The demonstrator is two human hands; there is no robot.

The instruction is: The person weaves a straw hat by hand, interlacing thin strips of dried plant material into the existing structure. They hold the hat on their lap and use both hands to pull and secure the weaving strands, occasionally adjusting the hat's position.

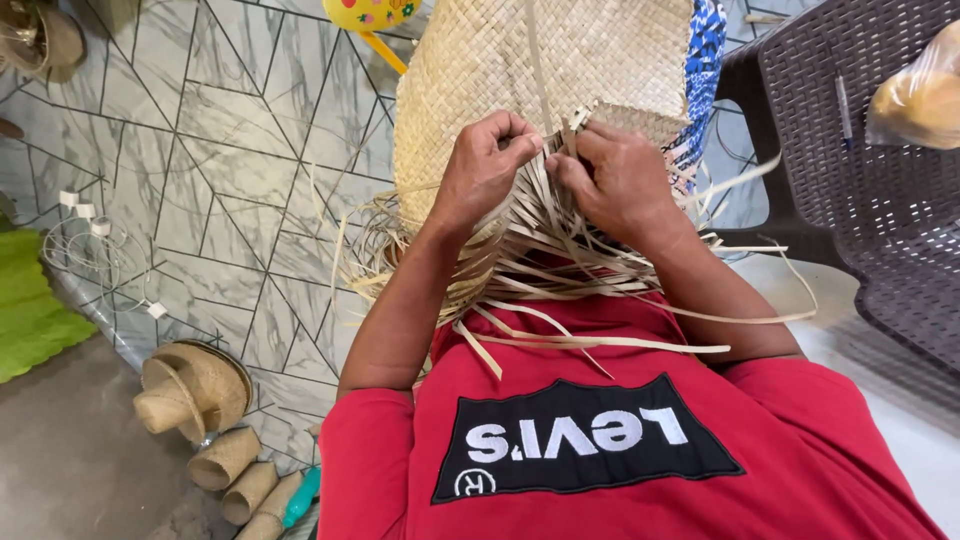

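While the woven palm mat [520,70] lies over your lap, your left hand [487,165] and right hand [618,178] each pinch loose straw strips [560,250] at its unfinished near edge.

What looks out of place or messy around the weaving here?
Nothing looks damaged. Loose unwoven strips splay untidily from the edge of the woven mat where the left hand and right hand pinch them, as unfinished weaving would. On the floor, woven rolls and a hat lie scattered.

Pale straw checker-woven mat [520,70], red shirt [620,440], grey marbled geometric-lined floor [210,150], dark brown lattice chair [870,150]
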